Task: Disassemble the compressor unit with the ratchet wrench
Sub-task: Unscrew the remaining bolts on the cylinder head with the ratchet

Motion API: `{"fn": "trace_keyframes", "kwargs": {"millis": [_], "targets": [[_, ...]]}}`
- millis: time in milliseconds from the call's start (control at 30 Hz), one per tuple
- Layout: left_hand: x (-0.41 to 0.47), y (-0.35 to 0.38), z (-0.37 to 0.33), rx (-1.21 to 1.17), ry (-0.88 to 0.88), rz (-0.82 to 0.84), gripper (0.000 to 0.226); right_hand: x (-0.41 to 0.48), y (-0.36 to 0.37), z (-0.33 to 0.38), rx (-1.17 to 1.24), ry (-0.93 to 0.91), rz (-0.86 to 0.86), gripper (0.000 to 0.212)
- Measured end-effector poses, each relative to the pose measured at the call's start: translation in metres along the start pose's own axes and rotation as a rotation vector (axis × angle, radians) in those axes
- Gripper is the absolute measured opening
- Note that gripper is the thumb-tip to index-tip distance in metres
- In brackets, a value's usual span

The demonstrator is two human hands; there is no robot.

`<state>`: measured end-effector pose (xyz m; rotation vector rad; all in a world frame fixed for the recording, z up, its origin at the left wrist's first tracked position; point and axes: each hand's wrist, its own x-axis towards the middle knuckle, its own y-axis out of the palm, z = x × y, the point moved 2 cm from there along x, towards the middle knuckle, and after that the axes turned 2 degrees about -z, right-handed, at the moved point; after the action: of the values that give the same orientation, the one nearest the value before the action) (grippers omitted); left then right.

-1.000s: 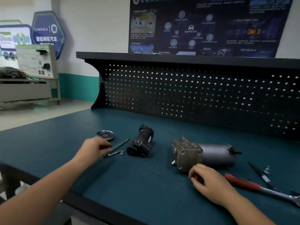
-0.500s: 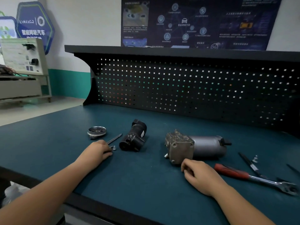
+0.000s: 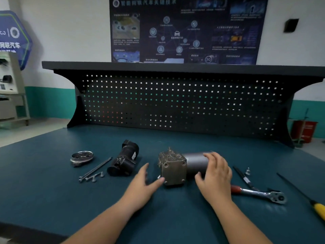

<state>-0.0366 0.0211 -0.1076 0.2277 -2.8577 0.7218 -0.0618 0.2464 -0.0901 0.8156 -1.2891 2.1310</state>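
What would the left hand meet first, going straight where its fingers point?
Likely the square end of the compressor unit: the thumb of the left hand is almost at it, though the fingers aim just beside it.

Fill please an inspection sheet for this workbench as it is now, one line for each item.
Surface: teal bench mat, parts lying on it.
Job's things: compressor unit on its side, centre; ratchet wrench lies unheld to its right.
Clutter: black motor part, metal ring, long bolts, small screws, yellow-handled screwdriver.
Hands: right hand grips the unit's cylinder; left hand open beside its block end.
Cables: nothing seen.
Surroundings: pegboard and poster behind the bench.
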Motion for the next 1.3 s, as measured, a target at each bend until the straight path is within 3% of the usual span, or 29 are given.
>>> {"fn": "trace_keyframes", "kwargs": {"millis": [67,133,267,367,567,800,1067,1300], "targets": [[0.009,0.033,-0.012,-0.055,-0.042,-0.040,0.097,0.004,-0.002,-0.014,-0.044,0.114,0.057,0.073],[0.020,0.049,-0.020,-0.054,-0.036,-0.104,0.097,0.006,-0.002,-0.023,-0.086,0.142,0.125,0.082],[0.035,0.057,-0.017,-0.067,-0.019,-0.169,0.078,0.013,0.011,-0.017,-0.223,-0.115,0.296,0.095],[0.040,0.058,-0.011,-0.096,0.008,-0.177,0.076,0.035,0.024,-0.007,-0.335,-0.342,0.458,0.095],[0.044,0.059,-0.008,-0.189,0.013,-0.214,0.080,0.083,0.035,0.014,-0.278,-0.398,0.745,0.092],[0.015,0.031,-0.012,-0.238,0.077,-0.279,0.081,0.060,0.030,0.037,-0.101,-0.353,0.644,0.083],[-0.029,-0.053,-0.047,0.180,0.340,-0.332,0.079,0.020,0.017,0.093,0.283,-0.295,0.434,0.078],[-0.022,-0.101,-0.107,0.636,0.513,-0.192,0.076,0.001,0.019,0.125,0.829,0.039,0.416,0.075]]}}
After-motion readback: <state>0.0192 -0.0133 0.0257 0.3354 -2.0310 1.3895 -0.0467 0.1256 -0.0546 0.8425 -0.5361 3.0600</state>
